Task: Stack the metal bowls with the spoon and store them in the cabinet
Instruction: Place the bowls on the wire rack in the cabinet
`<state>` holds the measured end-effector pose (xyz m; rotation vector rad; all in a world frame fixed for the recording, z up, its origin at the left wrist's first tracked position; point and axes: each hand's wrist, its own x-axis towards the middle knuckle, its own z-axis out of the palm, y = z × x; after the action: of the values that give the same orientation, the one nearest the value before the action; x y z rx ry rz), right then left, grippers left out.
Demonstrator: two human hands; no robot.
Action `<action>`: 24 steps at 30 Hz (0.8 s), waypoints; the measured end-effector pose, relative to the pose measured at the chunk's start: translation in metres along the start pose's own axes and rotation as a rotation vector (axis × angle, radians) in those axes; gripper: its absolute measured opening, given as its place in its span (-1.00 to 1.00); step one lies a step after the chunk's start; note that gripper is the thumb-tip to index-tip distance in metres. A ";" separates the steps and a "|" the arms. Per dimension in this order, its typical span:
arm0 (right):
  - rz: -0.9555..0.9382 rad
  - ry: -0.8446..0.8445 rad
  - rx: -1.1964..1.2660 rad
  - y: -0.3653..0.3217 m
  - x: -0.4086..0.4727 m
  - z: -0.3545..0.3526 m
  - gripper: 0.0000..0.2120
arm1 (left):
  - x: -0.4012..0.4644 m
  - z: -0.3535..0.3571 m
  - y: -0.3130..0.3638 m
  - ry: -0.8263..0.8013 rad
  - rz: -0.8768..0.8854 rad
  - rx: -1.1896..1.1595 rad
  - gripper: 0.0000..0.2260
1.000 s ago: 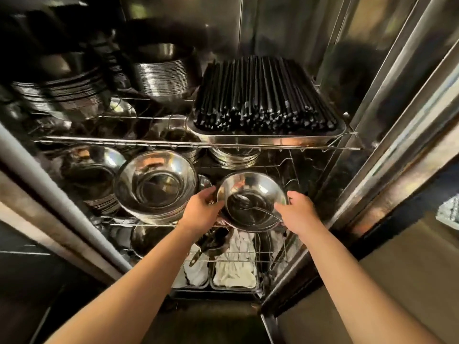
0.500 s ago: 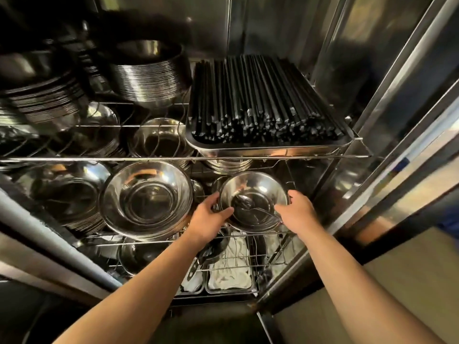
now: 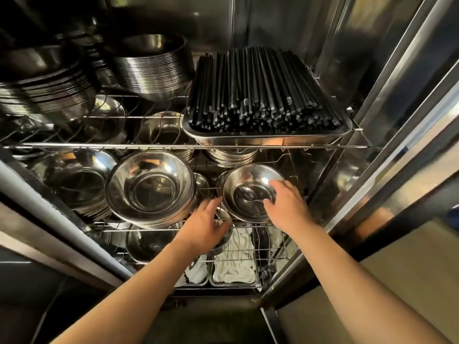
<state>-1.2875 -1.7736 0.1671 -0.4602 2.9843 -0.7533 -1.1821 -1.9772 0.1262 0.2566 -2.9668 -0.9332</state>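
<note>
Head cam looks down into an open steel cabinet [image 3: 387, 78] w/ wire racks. Right hand [image 3: 285, 207] reaches over the near rim of a small metal bowl [image 3: 250, 192] on the middle rack, fingers [image 3: 272, 186] spread and dipping into the bowl, thumb near the spoon; whether it actually grips anything can't be told. Spoon [image 3: 248, 194] lies inside that bowl, scoop end toward the left. Bowl sits on the right part of the middle wire rack [image 3: 154, 229], seemingly atop other bowls, count unclear. Left hand [image 3: 206, 219] is just left of and below the bowl, fingers loosely open, fingertips close to the bowl's left edge and the rack wire; contact can't be confirmed, nothing clamped.

Outward: a stack of larger bowls [image 3: 150, 189] stands just left of the small one, another stack [image 3: 77, 184] farther left in shadow. Upper rack carries a steel tray [image 3: 268, 139] packed w/ black chopsticks [image 3: 260, 90] at right, and tall stacks of metal plates [image 3: 151, 68] at left and back. Bottom rack holds tubs w/ white cloths [image 3: 234, 269] and a dark pan [image 3: 146, 244]. No brand, label or legible writing shows anywhere.
</note>
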 end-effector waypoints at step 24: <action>-0.307 -0.031 -0.054 -0.017 -0.050 0.004 -0.80 | -0.052 0.007 -0.030 -0.012 -0.056 0.625 -0.34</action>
<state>-1.2350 -1.7755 0.1696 -0.9393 2.9453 -0.6754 -1.1266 -1.9892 0.1049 0.3386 -3.1820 0.0232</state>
